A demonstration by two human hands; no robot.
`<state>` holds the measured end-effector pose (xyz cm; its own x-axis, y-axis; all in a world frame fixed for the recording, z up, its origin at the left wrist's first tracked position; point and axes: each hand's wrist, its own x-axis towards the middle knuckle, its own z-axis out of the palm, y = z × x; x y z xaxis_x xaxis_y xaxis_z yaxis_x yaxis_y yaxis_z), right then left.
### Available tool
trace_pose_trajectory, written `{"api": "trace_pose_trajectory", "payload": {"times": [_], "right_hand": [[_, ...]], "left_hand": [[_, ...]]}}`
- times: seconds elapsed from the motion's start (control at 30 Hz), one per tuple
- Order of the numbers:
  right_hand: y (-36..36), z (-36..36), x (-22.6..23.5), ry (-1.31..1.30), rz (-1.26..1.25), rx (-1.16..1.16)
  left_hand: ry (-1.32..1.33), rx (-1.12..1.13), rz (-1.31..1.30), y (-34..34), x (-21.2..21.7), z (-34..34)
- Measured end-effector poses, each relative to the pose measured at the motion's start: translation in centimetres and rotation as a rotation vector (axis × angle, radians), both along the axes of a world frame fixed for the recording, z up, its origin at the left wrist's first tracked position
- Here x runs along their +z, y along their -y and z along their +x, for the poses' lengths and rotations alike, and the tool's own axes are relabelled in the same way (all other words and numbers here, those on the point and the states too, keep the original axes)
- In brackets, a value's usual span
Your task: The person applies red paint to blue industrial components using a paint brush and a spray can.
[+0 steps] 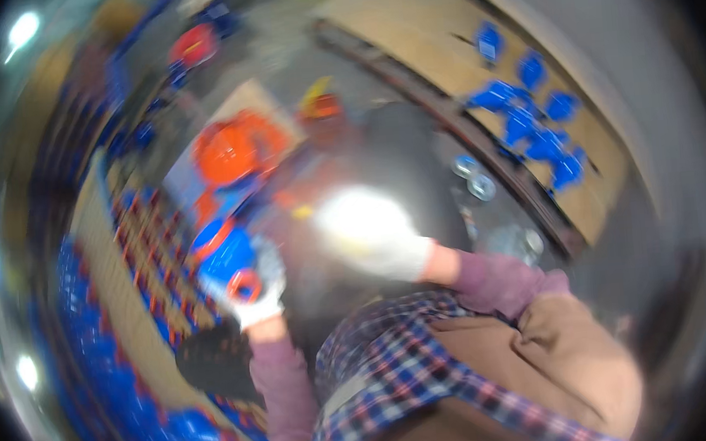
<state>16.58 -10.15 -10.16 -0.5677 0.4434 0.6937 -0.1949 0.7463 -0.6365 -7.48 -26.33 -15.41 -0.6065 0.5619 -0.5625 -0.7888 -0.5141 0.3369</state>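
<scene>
My left hand [271, 275], in a white glove, is closed round a blue valve-like body [225, 259] with orange rings at its round openings. My right hand [370, 231], also gloved, is overexposed and smeared by motion over the dark work area in the middle. Its fingers cannot be made out. A small yellow thing [301, 212] shows close to its fingertip side. Beyond the left hand, several orange rings [227, 153] are heaped on a board, with a blue piece [235, 198] near them.
Several blue parts [519, 120] lie on the wooden board [605, 151] at the right. Two shiny round pieces [474, 179] and a clear bottle [516, 242] stand nearer. At left, blue-and-orange parts [152, 253] sit in rows. A yellow-and-orange object [320, 103] is at the back.
</scene>
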Motion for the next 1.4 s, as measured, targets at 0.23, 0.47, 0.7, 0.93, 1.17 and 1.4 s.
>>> {"api": "trace_pose_trajectory", "payload": {"times": [0.23, 0.47, 0.7, 0.93, 1.17, 1.4], "right_hand": [[3.7, -5.4, -2.6, 0.518, -0.278, 0.106], [2.9, -3.9, -1.7, 0.168, 0.202, 0.073], [-10.2, 10.3, -10.1, 0.950, -0.007, -0.393], [-4.7, 18.8, -30.1, 1.587, 0.015, -0.251], [-6.3, 18.9, -29.8, 0.822, -0.657, -0.056], [-8.7, 9.4, -7.7, 0.162, -1.048, -0.104]], "left_hand": [[-0.486, -0.127, -0.012, -0.8, 2.8, 3.1], [-1.393, -0.387, -0.566, -0.8, 4.1, 4.3], [-1.104, -0.518, -0.376, -2.5, 7.3, 2.3], [-1.577, -0.386, -1.109, -4.6, 9.1, 2.8], [-0.362, -0.224, -0.292, -0.5, 6.9, -1.7], [-0.576, -0.303, -0.149, 0.0, 5.6, -0.2]]}}
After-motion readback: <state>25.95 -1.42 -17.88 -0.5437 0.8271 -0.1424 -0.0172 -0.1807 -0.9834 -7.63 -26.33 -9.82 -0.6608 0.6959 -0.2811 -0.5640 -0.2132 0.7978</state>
